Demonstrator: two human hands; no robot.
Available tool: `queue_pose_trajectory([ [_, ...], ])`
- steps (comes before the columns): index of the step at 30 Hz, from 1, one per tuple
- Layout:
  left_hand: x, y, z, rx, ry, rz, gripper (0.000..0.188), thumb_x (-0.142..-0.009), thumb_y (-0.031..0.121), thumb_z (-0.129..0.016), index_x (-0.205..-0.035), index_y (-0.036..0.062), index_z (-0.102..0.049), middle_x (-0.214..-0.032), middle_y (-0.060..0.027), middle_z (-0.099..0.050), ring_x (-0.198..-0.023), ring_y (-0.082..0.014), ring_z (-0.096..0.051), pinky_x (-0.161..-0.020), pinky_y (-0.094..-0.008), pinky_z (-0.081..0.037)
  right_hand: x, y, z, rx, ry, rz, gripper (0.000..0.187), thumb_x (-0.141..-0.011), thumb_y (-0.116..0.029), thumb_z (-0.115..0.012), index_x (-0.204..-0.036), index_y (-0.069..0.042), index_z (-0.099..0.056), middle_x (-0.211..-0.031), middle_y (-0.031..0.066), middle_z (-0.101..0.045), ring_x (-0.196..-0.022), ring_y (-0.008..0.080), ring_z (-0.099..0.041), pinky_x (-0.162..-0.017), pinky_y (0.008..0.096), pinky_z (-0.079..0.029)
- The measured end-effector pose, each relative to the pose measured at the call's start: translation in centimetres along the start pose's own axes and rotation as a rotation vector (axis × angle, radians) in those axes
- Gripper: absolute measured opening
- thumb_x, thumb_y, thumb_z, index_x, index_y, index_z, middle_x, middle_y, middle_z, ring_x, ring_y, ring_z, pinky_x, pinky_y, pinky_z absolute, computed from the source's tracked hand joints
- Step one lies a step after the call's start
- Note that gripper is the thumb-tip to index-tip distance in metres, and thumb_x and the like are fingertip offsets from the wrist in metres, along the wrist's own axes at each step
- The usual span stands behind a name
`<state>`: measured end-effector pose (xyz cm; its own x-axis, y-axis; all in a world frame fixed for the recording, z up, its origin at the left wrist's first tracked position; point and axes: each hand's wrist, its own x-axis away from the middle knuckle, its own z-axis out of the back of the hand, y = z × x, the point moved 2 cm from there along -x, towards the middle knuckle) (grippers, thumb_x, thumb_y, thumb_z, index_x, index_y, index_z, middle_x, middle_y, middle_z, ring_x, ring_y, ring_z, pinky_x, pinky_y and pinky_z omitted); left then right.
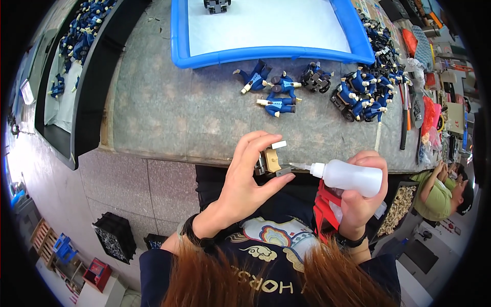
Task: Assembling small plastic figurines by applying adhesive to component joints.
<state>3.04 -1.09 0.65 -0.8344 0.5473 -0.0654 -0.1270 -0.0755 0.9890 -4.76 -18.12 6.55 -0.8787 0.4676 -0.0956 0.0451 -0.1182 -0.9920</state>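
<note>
My left hand (pixel 249 171) grips a small part (pixel 272 160) with a tan middle and grey and white ends, pinched between thumb and fingers near the table's front edge. In my right hand (pixel 364 192) is a white squeeze bottle (pixel 352 176), tilted on its side. Its thin nozzle points left at the grey end of the part; whether the tip touches it I cannot tell. Beyond my hands, several blue-suited toy figures (pixel 277 105) lie on the grey table (pixel 169 117). A small black wheeled piece (pixel 316 79) sits beside them.
A blue-rimmed tray (pixel 266 53) with a white lining stands at the back. More figures pile up on the right (pixel 365 97). A black bin (pixel 97 77) of figures borders the left. Lower right are a red container (pixel 326 207) and a box of tan parts (pixel 398 207). Another person (pixel 434 194) sits at far right.
</note>
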Motion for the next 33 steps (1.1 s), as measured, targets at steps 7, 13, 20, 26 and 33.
queue_pose_trajectory([
  [7, 0.02, 0.24, -0.06, -0.022, 0.017, -0.008, 0.059, -0.06, 0.007, -0.072, -0.113, 0.0057, -0.046, -0.11, -0.0122, -0.043, -0.101, -0.0235, -0.043, -0.083, -0.0301, -0.036, 0.19, 0.23, -0.35, 0.093, -0.072, 0.057, 0.05, -0.056, -0.021, -0.079, -0.091, -0.002, -0.048, -0.085, 0.0073, -0.046, -0.075, 0.014, -0.05, -0.064, 0.0241, -0.042],
  [13, 0.07, 0.36, 0.01, -0.03, 0.009, -0.001, 0.058, -0.061, 0.008, -0.072, -0.112, 0.0055, -0.045, -0.11, -0.0126, -0.043, -0.102, -0.0245, -0.043, -0.083, -0.0311, -0.036, 0.27, 0.26, -0.51, 0.073, -0.048, 0.008, 0.05, -0.057, -0.022, -0.079, -0.09, -0.002, -0.048, -0.084, 0.0063, -0.046, -0.074, 0.0128, -0.048, -0.063, 0.0229, -0.04],
  [20, 0.07, 0.43, -0.1, -0.035, 0.008, -0.013, 0.058, -0.061, 0.009, -0.073, -0.112, 0.0054, -0.045, -0.11, -0.0126, -0.043, -0.102, -0.0243, -0.043, -0.082, -0.031, -0.036, 0.28, 0.43, -0.4, 0.106, -0.051, 0.003, 0.049, -0.057, -0.024, -0.079, -0.089, -0.002, -0.049, -0.083, 0.0063, -0.046, -0.073, 0.0124, -0.047, -0.063, 0.0228, -0.039],
  [26, -0.08, 0.8, 0.07, -0.055, 0.004, -0.021, 0.056, -0.063, 0.008, -0.071, -0.113, 0.0079, -0.045, -0.109, -0.0127, -0.042, -0.099, -0.0258, -0.046, -0.081, -0.0312, -0.04, 0.27, 0.4, -0.48, 0.067, -0.046, 0.0, 0.049, -0.058, -0.024, -0.079, -0.089, -0.002, -0.048, -0.083, 0.0071, -0.047, -0.074, 0.0127, -0.048, -0.063, 0.0229, -0.04],
  [33, -0.01, 0.79, 0.07, -0.047, 0.005, -0.028, 0.056, -0.063, 0.008, -0.071, -0.113, 0.0079, -0.045, -0.109, -0.013, -0.042, -0.1, -0.0267, -0.046, -0.082, -0.0317, -0.04, 0.29, 0.32, -0.51, 0.061, -0.037, 0.001, 0.048, -0.058, -0.023, -0.078, -0.089, -0.002, -0.048, -0.083, 0.007, -0.046, -0.073, 0.0124, -0.048, -0.063, 0.0227, -0.04],
])
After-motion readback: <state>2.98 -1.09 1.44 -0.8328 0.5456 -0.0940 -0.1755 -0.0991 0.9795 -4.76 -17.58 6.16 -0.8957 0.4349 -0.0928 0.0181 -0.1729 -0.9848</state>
